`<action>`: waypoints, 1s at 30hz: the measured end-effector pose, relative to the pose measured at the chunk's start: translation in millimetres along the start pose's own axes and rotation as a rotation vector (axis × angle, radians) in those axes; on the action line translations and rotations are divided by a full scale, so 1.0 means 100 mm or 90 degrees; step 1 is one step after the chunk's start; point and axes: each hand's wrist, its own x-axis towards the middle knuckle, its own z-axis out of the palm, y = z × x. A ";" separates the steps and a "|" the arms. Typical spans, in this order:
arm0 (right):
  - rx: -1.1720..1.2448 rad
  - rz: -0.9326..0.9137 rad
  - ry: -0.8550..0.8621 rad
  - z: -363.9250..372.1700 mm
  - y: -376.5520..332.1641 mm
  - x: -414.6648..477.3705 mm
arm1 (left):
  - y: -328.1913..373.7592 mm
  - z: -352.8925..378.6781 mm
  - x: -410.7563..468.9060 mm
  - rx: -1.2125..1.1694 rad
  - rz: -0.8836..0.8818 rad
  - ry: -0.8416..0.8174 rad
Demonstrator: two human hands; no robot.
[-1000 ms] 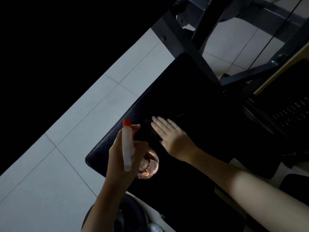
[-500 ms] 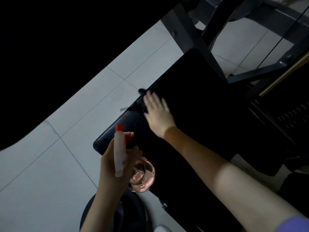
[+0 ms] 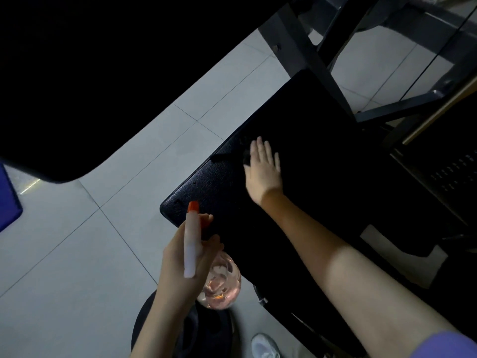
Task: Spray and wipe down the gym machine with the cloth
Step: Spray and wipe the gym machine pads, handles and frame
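Centre of frame: black padded seat of the gym machine, slanting towards the upper right. Right hand lies flat on it with straight fingers, pressing a dark cloth that is barely distinguishable from the padding.

Lower centre: left hand wrapped round a spray bottle with an orange nozzle and a pinkish clear body.

Upper right: grey frame bars.

Upper left: large black shape hides part of the tiled floor.

Left edge: blue object.

Bottom: white shoe.
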 end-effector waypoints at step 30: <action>-0.019 -0.258 0.028 0.46 -0.06 -1.16 | -0.45 -0.17 -0.56 -0.023 -0.076 0.003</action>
